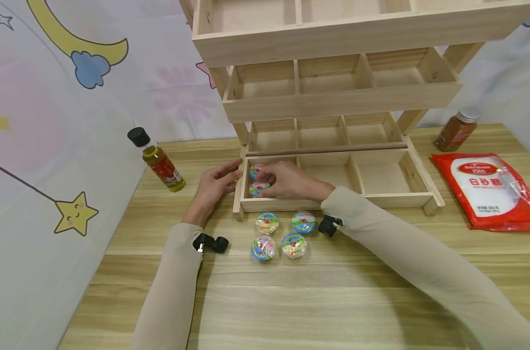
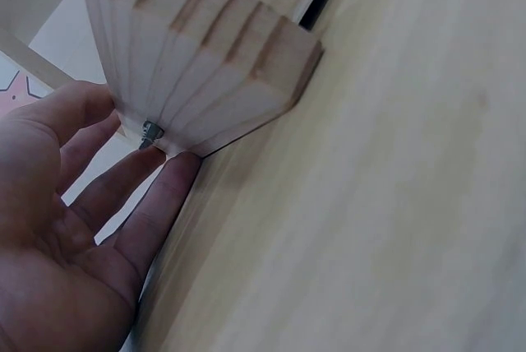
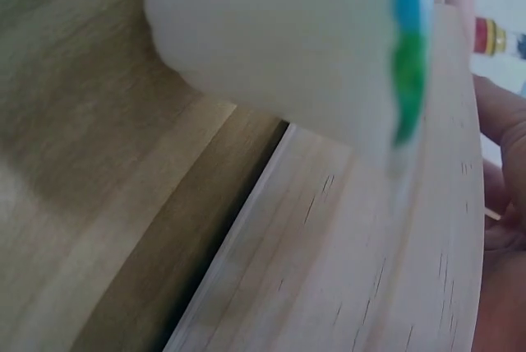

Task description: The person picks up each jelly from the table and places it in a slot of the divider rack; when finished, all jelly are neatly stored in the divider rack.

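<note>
My right hand [image 1: 289,180] reaches into the left compartment of the bottom tray of a wooden rack [image 1: 335,201]. Its thumb and forefinger pinch a jelly cup [image 1: 257,189] with a printed lid. Behind that one, a second jelly cup [image 1: 255,170] sits in the same compartment, partly hidden by the fingers. My left hand [image 1: 214,187] touches the rack's left side with its fingertips; in the left wrist view its extended fingers [image 2: 164,204] meet the wooden end near a metal screw. In front of the tray, several jelly cups [image 1: 294,245] stand on the table; one pale cup [image 3: 271,39] fills the right wrist view's foreground.
Upper tiers of the rack [image 1: 335,104] overhang the bottom tray. An oil bottle [image 1: 163,167] stands left of my left hand. To the right are a red-and-white sugar bag [image 1: 488,189] and a spice jar [image 1: 457,130]. A printed cloth [image 1: 94,160] hangs behind.
</note>
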Action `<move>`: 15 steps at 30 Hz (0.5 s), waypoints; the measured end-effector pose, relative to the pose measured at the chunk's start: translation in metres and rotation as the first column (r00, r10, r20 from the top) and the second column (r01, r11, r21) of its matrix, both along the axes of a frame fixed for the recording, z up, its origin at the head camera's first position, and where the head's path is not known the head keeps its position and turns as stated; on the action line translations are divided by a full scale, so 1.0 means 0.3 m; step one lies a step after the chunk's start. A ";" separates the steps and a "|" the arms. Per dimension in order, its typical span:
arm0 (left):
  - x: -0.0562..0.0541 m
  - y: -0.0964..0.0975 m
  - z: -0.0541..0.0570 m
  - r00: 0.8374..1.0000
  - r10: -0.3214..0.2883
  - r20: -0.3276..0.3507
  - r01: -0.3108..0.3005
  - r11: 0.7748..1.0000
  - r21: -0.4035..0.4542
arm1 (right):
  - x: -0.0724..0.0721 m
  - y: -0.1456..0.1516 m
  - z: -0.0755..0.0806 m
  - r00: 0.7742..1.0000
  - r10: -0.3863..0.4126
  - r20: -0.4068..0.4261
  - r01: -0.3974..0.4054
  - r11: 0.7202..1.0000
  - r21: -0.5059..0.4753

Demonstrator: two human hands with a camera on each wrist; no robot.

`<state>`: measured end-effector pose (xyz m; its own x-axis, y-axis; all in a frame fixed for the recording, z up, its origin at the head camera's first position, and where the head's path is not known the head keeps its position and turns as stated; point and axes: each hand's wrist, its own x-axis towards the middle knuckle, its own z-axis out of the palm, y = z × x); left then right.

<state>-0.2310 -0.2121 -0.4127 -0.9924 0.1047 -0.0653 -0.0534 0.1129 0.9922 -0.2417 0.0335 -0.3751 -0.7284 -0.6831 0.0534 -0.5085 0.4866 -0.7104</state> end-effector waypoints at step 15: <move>-0.003 0.001 -0.004 1.000 0.002 0.003 -0.002 1.000 0.017 | 0.001 -0.010 -0.006 1.000 -0.020 -0.017 0.021 1.000 0.016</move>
<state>-0.2320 -0.2119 -0.4138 -0.9923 0.1043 -0.0661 -0.0561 0.0963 0.9938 -0.2414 0.0306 -0.3769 -0.7413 -0.6689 0.0546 -0.5097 0.5083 -0.6941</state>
